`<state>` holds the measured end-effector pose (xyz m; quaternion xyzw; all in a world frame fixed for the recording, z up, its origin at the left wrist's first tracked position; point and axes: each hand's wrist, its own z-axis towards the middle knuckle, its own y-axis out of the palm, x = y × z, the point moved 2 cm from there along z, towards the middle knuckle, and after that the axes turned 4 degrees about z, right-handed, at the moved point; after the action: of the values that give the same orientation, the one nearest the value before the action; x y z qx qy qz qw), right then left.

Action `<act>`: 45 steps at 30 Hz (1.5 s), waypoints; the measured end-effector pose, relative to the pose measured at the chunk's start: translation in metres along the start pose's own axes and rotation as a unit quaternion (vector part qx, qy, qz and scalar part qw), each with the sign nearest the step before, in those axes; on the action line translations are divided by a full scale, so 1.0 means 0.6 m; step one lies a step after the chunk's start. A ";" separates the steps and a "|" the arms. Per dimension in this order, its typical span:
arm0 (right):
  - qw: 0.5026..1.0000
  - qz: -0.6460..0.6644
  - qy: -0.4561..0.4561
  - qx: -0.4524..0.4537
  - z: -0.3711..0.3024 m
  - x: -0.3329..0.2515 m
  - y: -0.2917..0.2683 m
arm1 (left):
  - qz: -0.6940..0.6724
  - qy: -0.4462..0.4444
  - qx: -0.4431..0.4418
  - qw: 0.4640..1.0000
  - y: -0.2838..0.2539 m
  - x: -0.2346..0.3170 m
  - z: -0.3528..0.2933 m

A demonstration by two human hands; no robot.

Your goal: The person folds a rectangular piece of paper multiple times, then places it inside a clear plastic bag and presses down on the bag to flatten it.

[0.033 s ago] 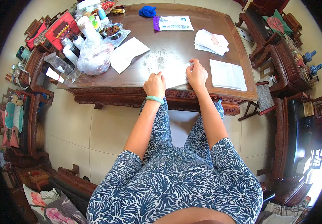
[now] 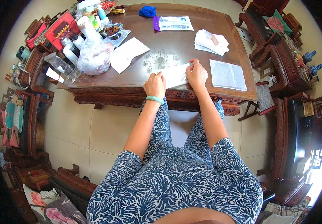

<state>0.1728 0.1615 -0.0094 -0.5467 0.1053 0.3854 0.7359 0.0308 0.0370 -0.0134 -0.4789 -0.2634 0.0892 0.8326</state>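
A white sheet of paper (image 2: 176, 76), which looks folded, lies at the table's near edge between my hands. My left hand (image 2: 155, 85), with a pale green bangle on the wrist, is closed at the sheet's left end. At its right end, my right hand (image 2: 197, 76) grips the paper with bent fingers. Another creased white paper (image 2: 129, 54) rests to the left. On the right lie a flat stack of thin white sheets (image 2: 228, 75) in what may be a clear sleeve, and a loose pile of white papers (image 2: 210, 42) farther back.
The dark wooden table (image 2: 190, 11) has a glossy top. A filled clear plastic bag (image 2: 95, 58), bottles, cups and a bowl of brown food (image 2: 112, 30) crowd its left side. A purple-and-white packet (image 2: 174, 23) and a blue cloth bundle (image 2: 147, 11) sit at the back. A stool (image 2: 264, 98) stands at right.
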 end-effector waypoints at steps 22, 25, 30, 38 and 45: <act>0.952 0.034 -0.300 0.057 -0.037 -0.079 -0.037 | 0.032 0.024 -0.011 0.999 -0.021 0.017 -0.012; 0.922 0.056 -0.371 -0.095 -0.072 -0.087 -0.003 | 0.029 0.030 -0.004 0.999 -0.020 0.013 -0.012; 0.928 -0.044 -0.334 -0.158 -0.098 -0.034 -0.007 | 0.035 0.026 0.011 0.999 -0.008 0.010 -0.013; 0.928 -0.087 -0.315 -0.179 -0.099 -0.028 -0.026 | -0.189 0.118 0.103 0.970 -0.039 -0.026 -0.030; 0.932 -0.090 -0.302 -0.179 -0.099 -0.031 -0.025 | -0.166 0.292 0.054 0.940 -0.031 -0.016 -0.041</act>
<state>0.1862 0.0992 -0.0106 -0.5345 -0.2421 0.4771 0.6543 0.0337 0.0049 -0.0109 -0.3877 -0.0793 -0.1804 0.9005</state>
